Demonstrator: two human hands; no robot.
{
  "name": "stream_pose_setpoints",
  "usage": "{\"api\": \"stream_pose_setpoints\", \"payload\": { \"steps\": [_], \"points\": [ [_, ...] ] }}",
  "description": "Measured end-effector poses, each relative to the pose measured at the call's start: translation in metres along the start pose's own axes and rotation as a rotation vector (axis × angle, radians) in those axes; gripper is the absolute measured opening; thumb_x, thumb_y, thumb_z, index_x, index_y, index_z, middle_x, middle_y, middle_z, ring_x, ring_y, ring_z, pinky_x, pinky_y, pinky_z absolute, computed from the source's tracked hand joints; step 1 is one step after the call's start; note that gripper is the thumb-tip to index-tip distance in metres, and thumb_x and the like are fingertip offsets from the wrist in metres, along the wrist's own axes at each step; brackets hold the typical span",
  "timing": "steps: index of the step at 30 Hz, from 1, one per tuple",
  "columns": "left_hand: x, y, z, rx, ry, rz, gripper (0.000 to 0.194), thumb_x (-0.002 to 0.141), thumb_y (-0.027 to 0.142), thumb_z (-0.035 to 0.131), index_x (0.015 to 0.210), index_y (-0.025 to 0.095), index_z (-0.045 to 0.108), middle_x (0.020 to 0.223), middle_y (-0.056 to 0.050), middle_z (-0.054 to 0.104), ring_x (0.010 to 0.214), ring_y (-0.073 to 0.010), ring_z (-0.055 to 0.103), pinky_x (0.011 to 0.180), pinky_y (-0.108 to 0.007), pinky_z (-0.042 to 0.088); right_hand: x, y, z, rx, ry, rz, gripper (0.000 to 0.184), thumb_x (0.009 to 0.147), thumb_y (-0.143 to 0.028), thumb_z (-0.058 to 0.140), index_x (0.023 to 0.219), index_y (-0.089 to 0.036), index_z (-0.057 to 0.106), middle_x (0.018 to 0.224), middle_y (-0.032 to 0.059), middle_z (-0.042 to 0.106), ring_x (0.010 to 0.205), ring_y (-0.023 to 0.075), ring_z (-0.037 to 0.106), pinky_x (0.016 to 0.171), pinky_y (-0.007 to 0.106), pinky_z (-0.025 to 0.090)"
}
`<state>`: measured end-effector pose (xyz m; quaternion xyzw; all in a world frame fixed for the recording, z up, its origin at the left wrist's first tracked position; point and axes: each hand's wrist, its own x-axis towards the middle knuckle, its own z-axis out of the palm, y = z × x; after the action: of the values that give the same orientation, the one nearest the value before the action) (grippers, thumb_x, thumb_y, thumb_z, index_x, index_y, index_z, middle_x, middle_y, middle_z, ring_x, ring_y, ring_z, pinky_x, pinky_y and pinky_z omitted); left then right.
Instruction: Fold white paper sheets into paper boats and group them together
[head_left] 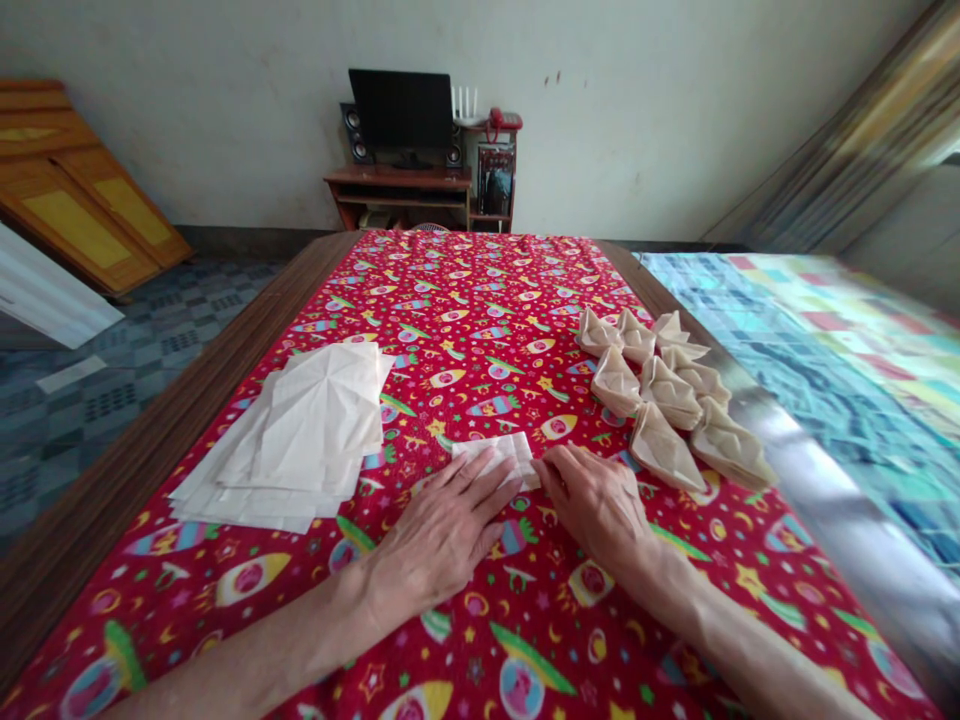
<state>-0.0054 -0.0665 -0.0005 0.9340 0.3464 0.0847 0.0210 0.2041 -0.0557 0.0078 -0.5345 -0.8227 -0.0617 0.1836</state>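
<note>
A small folded white paper napkin (501,455) lies on the red patterned tablecloth (480,300). My left hand (442,530) rests flat on its near left part, fingers stretched out. My right hand (596,500) presses its right edge with the fingertips, fingers together and curved down. A stack of flat unfolded white napkins (300,435) lies to the left of my hands. To the right sit several folded beige napkin shapes (664,400) in a cluster.
The wooden table's left edge (150,440) shows beside the cloth. A patchwork-coloured surface (825,350) lies to the right. Against the far wall stands a small desk (405,190) with a monitor (401,110) and a red telephone (504,120). Wooden panels (82,200) lean at left.
</note>
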Motion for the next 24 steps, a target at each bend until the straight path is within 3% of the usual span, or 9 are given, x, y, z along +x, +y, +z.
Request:
{"api": "stream_pose_setpoints", "payload": {
  "steps": [2, 4, 6, 8, 12, 18, 24],
  "points": [
    [0.000, 0.000, -0.001, -0.007, -0.004, 0.000, 0.048, 0.097, 0.034, 0.037, 0.142, 0.022, 0.031, 0.150, -0.002, 0.031, 0.141, -0.0226, 0.020, 0.113, -0.043, 0.024, -0.009, -0.003, -0.005, 0.056, 0.026, -0.155, 0.031, 0.094, -0.019, 0.035, 0.087, -0.013, 0.065, 0.076, 0.0071, 0.068, 0.066, 0.0163, 0.063, 0.055, 0.026, 0.043],
    [0.000, 0.001, -0.001, -0.016, 0.009, -0.010, 0.048, 0.097, 0.034, 0.037, 0.142, 0.021, 0.031, 0.151, -0.003, 0.030, 0.141, -0.0226, 0.019, 0.114, -0.043, 0.024, -0.019, -0.007, -0.006, 0.070, 0.017, -0.303, 0.035, 0.094, -0.015, 0.032, 0.114, -0.007, 0.060, 0.110, 0.0147, 0.066, 0.100, 0.0219, 0.062, 0.079, 0.031, 0.050],
    [-0.001, 0.001, -0.001, -0.017, 0.027, -0.022, 0.049, 0.096, 0.032, 0.038, 0.143, 0.019, 0.030, 0.151, -0.004, 0.028, 0.142, -0.0221, 0.018, 0.114, -0.042, 0.024, -0.026, -0.009, -0.005, 0.049, -0.035, -0.376, 0.040, 0.094, -0.016, 0.034, 0.129, -0.004, 0.048, 0.132, 0.0166, 0.053, 0.125, 0.0258, 0.047, 0.098, 0.041, 0.044],
    [-0.004, 0.001, -0.001, -0.010, 0.035, -0.022, 0.051, 0.096, 0.031, 0.039, 0.143, 0.017, 0.029, 0.152, -0.005, 0.027, 0.142, -0.0214, 0.018, 0.114, -0.041, 0.023, -0.031, -0.008, -0.003, 0.044, -0.128, -0.385, 0.046, 0.095, -0.021, 0.038, 0.138, -0.005, 0.039, 0.142, 0.0149, 0.042, 0.134, 0.0259, 0.034, 0.107, 0.046, 0.037],
    [-0.015, -0.003, -0.004, 0.015, 0.017, -0.005, 0.048, 0.095, 0.029, 0.039, 0.142, 0.017, 0.033, 0.150, -0.005, 0.031, 0.140, -0.0199, 0.023, 0.115, -0.040, 0.023, -0.033, 0.000, -0.003, 0.097, -0.250, -0.375, 0.054, 0.096, -0.031, 0.040, 0.143, -0.009, 0.030, 0.147, 0.0118, 0.033, 0.138, 0.0239, 0.025, 0.111, 0.046, 0.032],
    [-0.031, -0.009, -0.007, 0.022, 0.049, -0.003, 0.046, 0.095, 0.028, 0.040, 0.140, 0.019, 0.035, 0.147, -0.004, 0.037, 0.137, -0.0189, 0.031, 0.114, -0.040, 0.026, -0.030, 0.002, -0.008, 0.176, -0.178, -0.347, 0.051, 0.094, -0.029, 0.043, 0.142, -0.014, 0.035, 0.141, 0.0116, 0.043, 0.134, 0.0246, 0.035, 0.109, 0.047, 0.034],
    [-0.020, -0.002, -0.008, 0.015, 0.036, -0.008, 0.050, 0.095, 0.030, 0.039, 0.142, 0.016, 0.031, 0.149, -0.006, 0.033, 0.139, -0.0204, 0.027, 0.114, -0.042, 0.023, -0.023, -0.010, -0.005, 0.187, -0.202, -0.377, 0.050, 0.095, -0.031, 0.044, 0.140, -0.010, 0.038, 0.142, 0.0131, 0.041, 0.134, 0.0246, 0.033, 0.109, 0.045, 0.034]
  ]
}}
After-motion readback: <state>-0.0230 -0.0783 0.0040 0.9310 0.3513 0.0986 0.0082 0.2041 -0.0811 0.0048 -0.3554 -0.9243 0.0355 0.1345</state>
